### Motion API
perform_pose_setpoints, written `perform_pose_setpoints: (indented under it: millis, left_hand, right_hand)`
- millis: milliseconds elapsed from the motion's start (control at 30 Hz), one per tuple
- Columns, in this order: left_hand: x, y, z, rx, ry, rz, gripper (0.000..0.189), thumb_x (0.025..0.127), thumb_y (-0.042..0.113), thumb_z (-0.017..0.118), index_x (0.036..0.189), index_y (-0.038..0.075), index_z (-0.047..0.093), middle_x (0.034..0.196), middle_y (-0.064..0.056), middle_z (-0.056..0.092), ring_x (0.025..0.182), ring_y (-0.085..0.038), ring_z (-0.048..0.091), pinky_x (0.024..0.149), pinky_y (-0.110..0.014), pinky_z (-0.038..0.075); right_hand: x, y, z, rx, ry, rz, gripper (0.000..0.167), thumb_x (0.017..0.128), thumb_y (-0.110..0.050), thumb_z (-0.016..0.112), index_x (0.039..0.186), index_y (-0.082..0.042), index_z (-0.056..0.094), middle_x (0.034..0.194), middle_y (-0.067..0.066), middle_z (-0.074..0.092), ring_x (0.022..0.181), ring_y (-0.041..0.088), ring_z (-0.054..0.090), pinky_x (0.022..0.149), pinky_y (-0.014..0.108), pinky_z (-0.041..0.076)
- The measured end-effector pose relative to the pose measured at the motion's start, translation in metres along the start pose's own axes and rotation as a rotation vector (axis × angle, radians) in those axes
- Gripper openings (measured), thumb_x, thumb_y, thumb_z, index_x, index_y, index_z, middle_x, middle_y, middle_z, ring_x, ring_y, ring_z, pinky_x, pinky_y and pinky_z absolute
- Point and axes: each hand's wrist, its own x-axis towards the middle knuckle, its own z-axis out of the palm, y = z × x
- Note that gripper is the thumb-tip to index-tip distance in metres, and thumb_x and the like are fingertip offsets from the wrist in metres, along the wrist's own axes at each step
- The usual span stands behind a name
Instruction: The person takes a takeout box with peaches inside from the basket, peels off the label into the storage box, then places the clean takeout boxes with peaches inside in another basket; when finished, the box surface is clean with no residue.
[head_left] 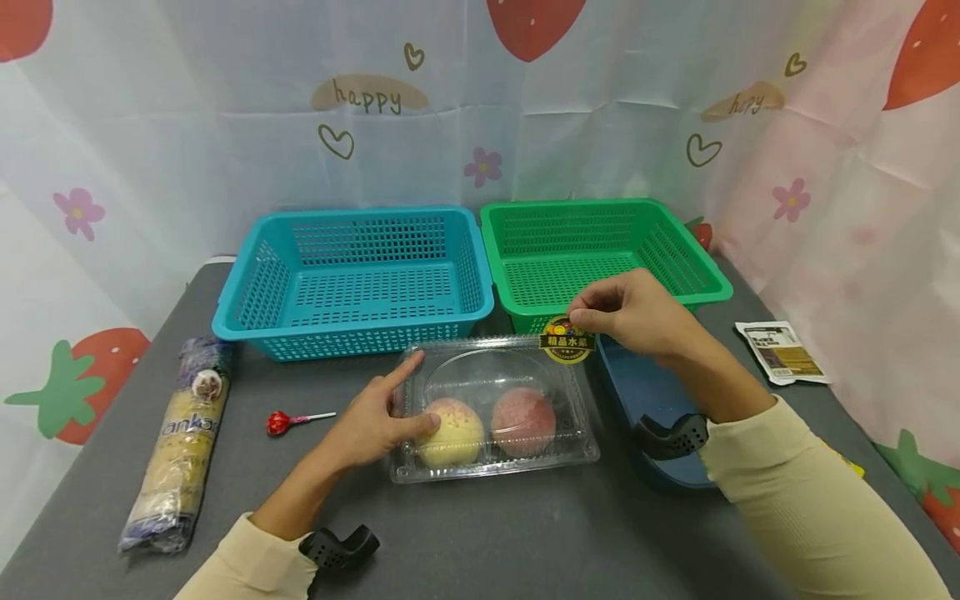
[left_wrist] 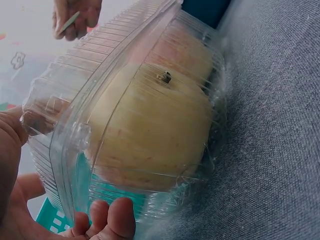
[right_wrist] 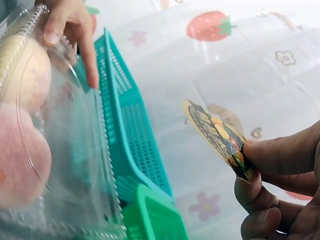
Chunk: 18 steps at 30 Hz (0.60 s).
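A clear plastic clamshell box [head_left: 468, 362] lies on the grey table, holding a yellow apple [head_left: 452, 433] and a pinkish-red apple [head_left: 523, 423]. My left hand [head_left: 372, 421] grips the box's left side, thumb over the lid and index finger stretched along the upper edge. In the left wrist view, other fingertips [left_wrist: 121, 217] curl under the box's side. Over its top right corner, my right hand [head_left: 637, 312] pinches a round black-and-gold fruit sticker [head_left: 567, 343] between thumb and index finger. The right wrist view shows the sticker [right_wrist: 220, 137] tilted and apart from the lid.
Behind the box stand a blue basket [head_left: 375, 333] and a green basket [head_left: 682, 292]. A dark blue tub [head_left: 645, 383] sits under my right forearm. Left lie a lollipop [head_left: 279, 422] and a long bagged bread [head_left: 176, 450]; a flat packet [head_left: 783, 352] lies far right.
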Motion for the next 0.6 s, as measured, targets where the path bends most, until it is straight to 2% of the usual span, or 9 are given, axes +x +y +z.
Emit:
perform_pose_setpoints:
  millis: [167,233,467,600]
  left_hand:
    - [0.000,-0.001,0.000,0.010,0.006,0.001,0.088,0.083,0.032,0.076,0.154,0.017,0.027,0.100,-0.016,0.039,0.069,-0.021,0.043,0.054,-0.032,0.037]
    - [0.000,-0.002,0.001,0.014,0.007,0.004,0.088,0.083,0.032,0.076,0.154,0.016,0.027,0.099,-0.016,0.039,0.069,-0.021,0.043,0.055,-0.031,0.037]
    - [0.000,-0.003,0.001,0.002,0.009,0.004,0.088,0.083,0.032,0.076,0.154,0.017,0.027,0.097,-0.015,0.039,0.070,-0.022,0.043,0.055,-0.031,0.037]
    - [0.001,-0.002,0.001,0.001,0.007,0.004,0.088,0.083,0.033,0.076,0.154,0.017,0.027,0.098,-0.015,0.039,0.070,-0.021,0.042,0.055,-0.032,0.037]
  right_hand:
    - [-0.009,-0.001,-0.015,-0.010,0.015,0.015,0.014,0.093,-0.008,0.065,0.098,0.004,0.072,0.089,0.011,0.068,0.085,0.025,0.060,0.074,0.035,0.050]
    - [-0.013,0.000,-0.021,-0.015,0.017,0.018,0.016,0.093,-0.009,0.065,0.099,0.004,0.071,0.089,0.010,0.068,0.085,0.023,0.060,0.072,0.033,0.049]
    - [-0.022,0.011,-0.046,-0.037,0.043,0.049,0.020,0.093,-0.013,0.066,0.099,0.006,0.070,0.079,0.004,0.064,0.067,0.018,0.045,0.054,0.029,0.037]
    - [-0.028,0.019,-0.058,-0.026,0.064,0.061,0.023,0.094,-0.013,0.065,0.101,0.009,0.068,0.080,0.003,0.064,0.068,0.017,0.046,0.054,0.027,0.039]
